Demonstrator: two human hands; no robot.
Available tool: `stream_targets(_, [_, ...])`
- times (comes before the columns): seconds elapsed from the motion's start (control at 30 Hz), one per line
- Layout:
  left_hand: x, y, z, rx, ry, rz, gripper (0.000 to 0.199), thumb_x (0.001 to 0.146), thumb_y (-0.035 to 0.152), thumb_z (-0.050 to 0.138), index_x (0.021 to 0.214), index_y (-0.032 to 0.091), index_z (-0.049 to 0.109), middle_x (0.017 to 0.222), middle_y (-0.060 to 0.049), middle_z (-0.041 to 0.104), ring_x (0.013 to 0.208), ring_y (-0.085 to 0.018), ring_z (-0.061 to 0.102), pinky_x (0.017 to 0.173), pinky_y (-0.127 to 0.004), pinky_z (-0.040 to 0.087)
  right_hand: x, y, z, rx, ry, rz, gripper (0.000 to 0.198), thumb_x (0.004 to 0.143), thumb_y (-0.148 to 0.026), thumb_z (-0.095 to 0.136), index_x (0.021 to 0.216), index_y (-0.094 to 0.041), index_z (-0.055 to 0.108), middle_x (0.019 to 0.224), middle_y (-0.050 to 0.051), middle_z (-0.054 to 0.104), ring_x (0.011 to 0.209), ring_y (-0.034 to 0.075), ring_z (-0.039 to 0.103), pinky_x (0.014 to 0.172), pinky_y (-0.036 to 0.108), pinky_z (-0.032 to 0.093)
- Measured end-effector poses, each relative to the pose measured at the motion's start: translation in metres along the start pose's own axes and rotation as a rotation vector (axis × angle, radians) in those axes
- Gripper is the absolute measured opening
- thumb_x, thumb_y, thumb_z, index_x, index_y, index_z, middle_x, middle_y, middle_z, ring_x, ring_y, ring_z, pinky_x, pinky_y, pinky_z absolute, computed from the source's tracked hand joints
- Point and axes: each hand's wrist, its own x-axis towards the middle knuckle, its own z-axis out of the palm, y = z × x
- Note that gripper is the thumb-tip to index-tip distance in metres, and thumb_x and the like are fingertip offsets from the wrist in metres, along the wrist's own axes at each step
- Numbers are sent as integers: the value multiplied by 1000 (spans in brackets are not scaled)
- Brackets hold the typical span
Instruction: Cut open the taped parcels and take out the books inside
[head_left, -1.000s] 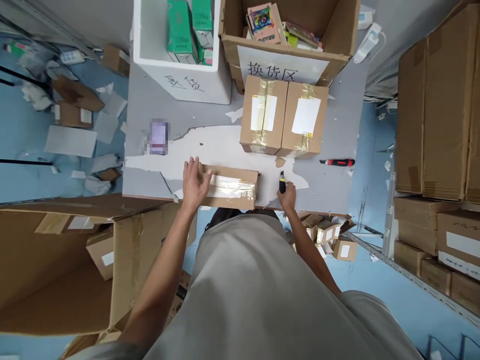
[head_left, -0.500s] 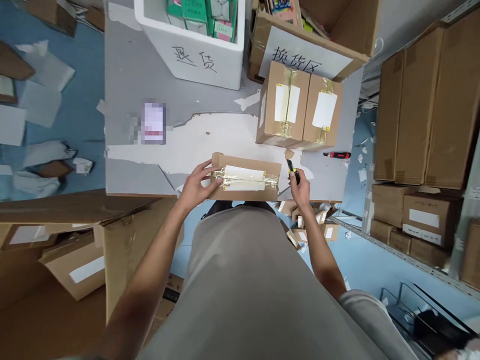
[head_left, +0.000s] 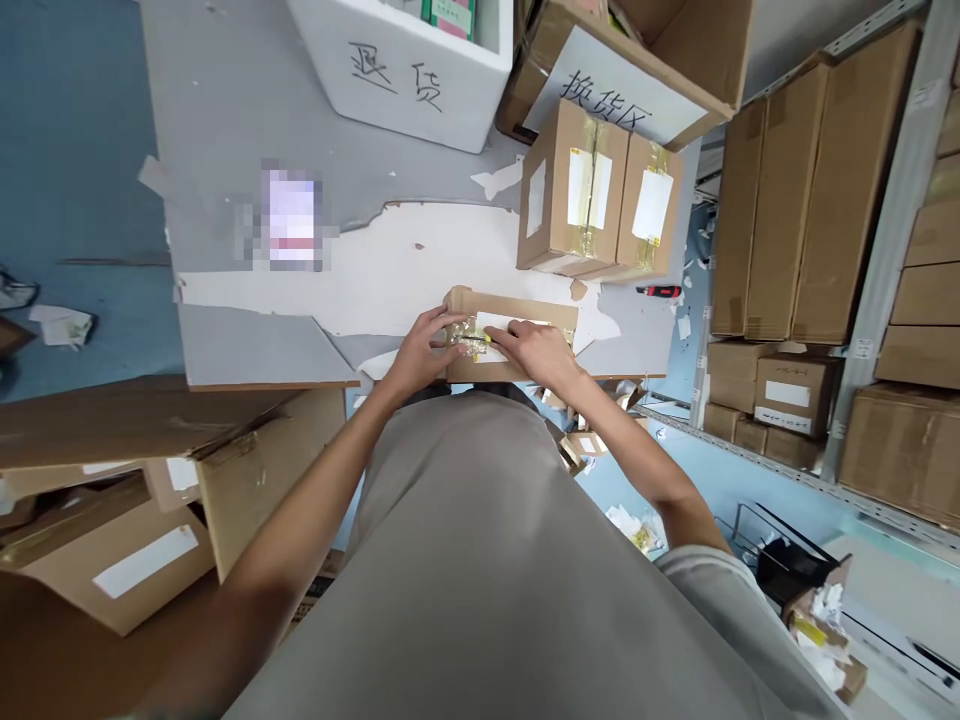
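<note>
A long, narrow cardboard box (head_left: 510, 304) with a white label and clear tape lies at the table's front edge. Its left end is gripped by my left hand (head_left: 421, 352), thumb and fingers on the tape and the edge. In my right hand (head_left: 541, 352) is a utility knife (head_left: 487, 340), mostly covered by the fingers. The blade points left and lies over the taped top near my left fingertips; how deep it goes I cannot tell.
Two taped cartons (head_left: 576, 190) stand together at the back right, beside a red-and-black utility knife (head_left: 660, 291). Behind are a white foam bin (head_left: 420, 100) and an open carton (head_left: 675, 105). A large open carton (head_left: 262, 460) stands at left, shelving (head_left: 862, 330) at right.
My right hand has brought the knife leftward from beyond the box's right end onto its taped top. The view has shifted, and the box appears slightly farther right.
</note>
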Motion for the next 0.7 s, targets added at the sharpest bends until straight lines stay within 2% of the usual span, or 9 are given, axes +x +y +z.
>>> stream_targets(0.13, [2,-4,2,-28,8,14,61,96,47,79,155,30,72,172,-13,50,162,-39,53,115,-51,67,5,-11,-11,-93,-65,-29,51,125,-22,31,172,-25,51,133,16,75,121,28,72,86,34,49])
stream_targets(0.23, [1,-5,3,-56,7,29,62,96,46,79,155,30,72,173,-14,49,163,-40,52,114,-52,68,6,-17,-20,-119,-98,-29,55,121,-13,33,173,-23,48,136,19,74,124,29,71,89,35,51])
stream_targets(0.5, [2,-5,7,-80,27,11,64,93,47,81,154,28,73,173,-16,50,164,-43,51,116,-59,66,10,-46,-38,-140,-120,-15,51,117,-5,32,162,-9,56,137,26,75,128,33,72,95,41,55])
stream_targets(0.7, [2,-5,8,-54,41,-4,65,93,47,81,155,28,73,176,-16,50,164,-42,51,116,-57,66,16,-43,-29,-137,-113,-35,47,116,-3,34,152,-6,64,136,27,77,125,34,74,93,41,55])
